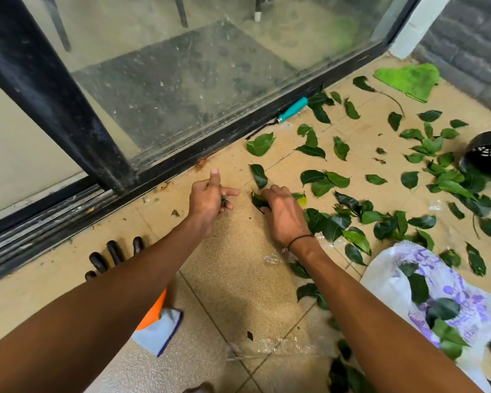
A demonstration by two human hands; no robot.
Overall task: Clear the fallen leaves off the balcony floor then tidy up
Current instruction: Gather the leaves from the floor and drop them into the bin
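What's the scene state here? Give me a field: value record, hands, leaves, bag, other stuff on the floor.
left hand: thumb up, fingers curled round a small bit of leaf
right hand: fingers gripping a leaf on the floor
loose leaves: many, scattered over the tiles, mostly right of the hands
plastic bag: white with purple print, lower right, some leaves on it
teal-handled tool: lying along the door track
green cloth: far right corner
black pot: on its side, right edge
task progress: most leaves not yet cleared

Teal-handled tool [288,111] along sliding door track [153,177]; green cloth [408,80] by wall; black gloves [111,255] near track.
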